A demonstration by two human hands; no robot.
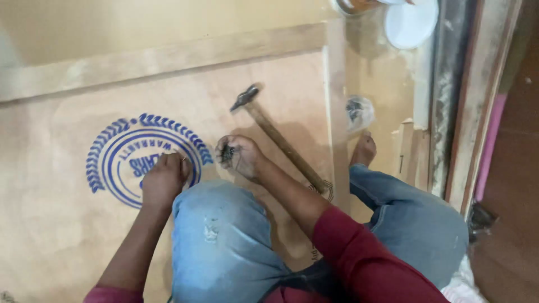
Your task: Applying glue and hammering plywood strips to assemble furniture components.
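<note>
My right hand [238,154] is cupped palm-up over a plywood sheet [269,84], holding a small bunch of dark nails [227,152]. My left hand [164,178] rests closed on the sheet beside a round blue stamp [112,154], its fingertips pinched together; what they pinch is too small to tell. A hammer [275,134] with a wooden handle lies on the sheet just right of my right hand, its metal head pointing away. My knee in blue jeans [219,241] sits between my arms.
A wooden batten [168,56] frames the sheet's far edge and another runs down its right side. A small clear plastic bag [359,112] lies past my bare foot [364,148]. A white lid [410,22] sits at the top right. Upright boards [477,101] stand along the right.
</note>
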